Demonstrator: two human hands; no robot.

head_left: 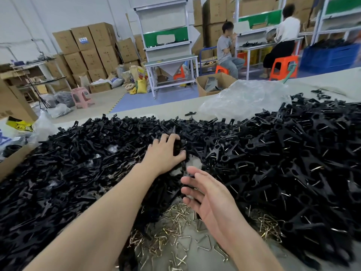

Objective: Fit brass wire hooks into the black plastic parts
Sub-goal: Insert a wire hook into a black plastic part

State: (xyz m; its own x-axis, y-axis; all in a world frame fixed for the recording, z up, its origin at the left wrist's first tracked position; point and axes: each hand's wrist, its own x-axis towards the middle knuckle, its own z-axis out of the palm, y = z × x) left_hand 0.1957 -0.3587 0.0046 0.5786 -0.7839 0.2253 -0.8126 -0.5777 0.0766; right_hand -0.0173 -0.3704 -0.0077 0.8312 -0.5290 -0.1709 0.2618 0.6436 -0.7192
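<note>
Head view over a bench [175, 108] heaped with black plastic parts [78, 163], far too many and too tangled to count. Left hand [166, 153] reaching into the heap, fingers curled round one black part [177, 147], thumb pressed against its near side; lower end of that part lost among the pile. Right hand [205, 192] raised above the heap, palm turned inward, fingers spread and slightly blurred, holding nothing. Brass wire hooks [175, 231] loose on bare bench near the bottom edge, between the two forearms; dozens, partly covered by the arms, exact number unclear. Parts on the right side [293, 163] with glints of wire showing in them; parts on the left plain black. Crumpled clear plastic bag [244, 98] at the far bench edge. Two seated people [226, 49] in the background, on orange stools [283, 67]; stacked cardboard boxes [88, 47] behind.
</note>
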